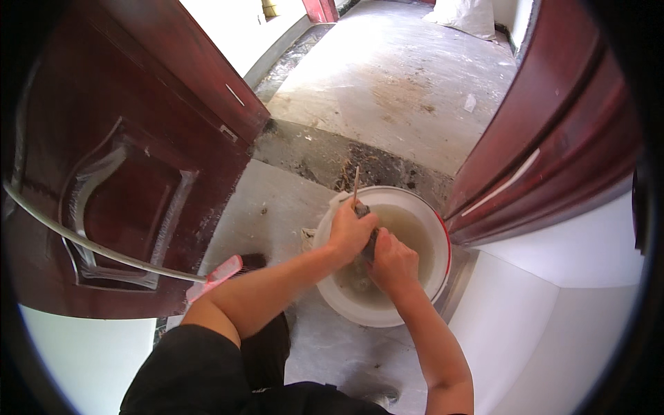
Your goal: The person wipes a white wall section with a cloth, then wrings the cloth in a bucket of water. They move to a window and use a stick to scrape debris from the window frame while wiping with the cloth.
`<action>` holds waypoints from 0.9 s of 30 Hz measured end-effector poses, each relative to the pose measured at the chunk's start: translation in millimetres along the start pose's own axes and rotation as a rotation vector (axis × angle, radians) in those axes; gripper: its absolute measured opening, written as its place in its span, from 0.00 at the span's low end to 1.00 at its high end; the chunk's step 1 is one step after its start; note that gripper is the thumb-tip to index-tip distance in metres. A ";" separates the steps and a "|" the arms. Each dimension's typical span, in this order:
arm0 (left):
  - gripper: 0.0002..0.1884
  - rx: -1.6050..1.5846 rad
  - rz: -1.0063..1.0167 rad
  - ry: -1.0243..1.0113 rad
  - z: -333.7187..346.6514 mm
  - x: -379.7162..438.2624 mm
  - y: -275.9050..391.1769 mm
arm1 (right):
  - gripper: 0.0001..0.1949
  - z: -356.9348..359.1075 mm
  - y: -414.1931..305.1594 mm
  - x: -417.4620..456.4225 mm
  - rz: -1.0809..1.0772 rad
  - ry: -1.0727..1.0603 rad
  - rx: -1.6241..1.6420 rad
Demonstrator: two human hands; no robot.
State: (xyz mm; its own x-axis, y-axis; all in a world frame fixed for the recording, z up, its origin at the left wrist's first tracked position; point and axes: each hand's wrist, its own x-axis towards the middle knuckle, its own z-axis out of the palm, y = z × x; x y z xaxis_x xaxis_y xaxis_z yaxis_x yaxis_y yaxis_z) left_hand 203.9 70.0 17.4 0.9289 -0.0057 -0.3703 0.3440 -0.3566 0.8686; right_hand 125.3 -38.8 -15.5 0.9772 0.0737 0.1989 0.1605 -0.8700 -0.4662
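A white basin (332,290) with a partly red rim stands on the floor before me, holding cloudy, brownish water (410,228). Above it, my left hand (348,228) grips the upper end of a dark grey, bunched wet cloth (370,244). Lower down, my right hand (395,259) is closed around the same cloth. The cloth looks twisted between the two fists, and much of it is hidden by the fingers. A thin pale strip (357,179) sticks up past my left hand; I cannot tell what it is.
Left of my arm is a broom with a pink head (215,280), its long pale handle (104,250) crossing a dark red panelled door (129,207). Another dark red door (539,129) borders the right. Beyond the dirty stone threshold (311,148) a white sack (467,18) stands on the floor.
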 end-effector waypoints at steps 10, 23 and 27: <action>0.29 -0.459 -0.306 -0.098 -15.4 -50.6 22.4 | 0.28 -28.5 3.0 -5.7 0.475 -0.080 1.010; 0.16 -0.573 -0.687 -0.298 -66.7 -148.3 8.8 | 0.30 -74.7 -57.4 -7.7 0.464 0.129 0.287; 0.14 -0.736 -0.811 -0.323 -90.9 -206.5 35.5 | 0.27 -107.1 -79.8 -3.0 0.562 0.069 0.302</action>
State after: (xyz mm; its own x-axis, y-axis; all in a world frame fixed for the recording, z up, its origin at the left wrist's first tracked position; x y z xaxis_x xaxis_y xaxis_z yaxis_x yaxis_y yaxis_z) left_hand 36.8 143.4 154.6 0.3547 -0.3017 -0.8850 0.9221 0.2691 0.2779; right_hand 94.7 -21.8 113.5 0.9142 -0.3938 -0.0957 -0.3313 -0.5903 -0.7361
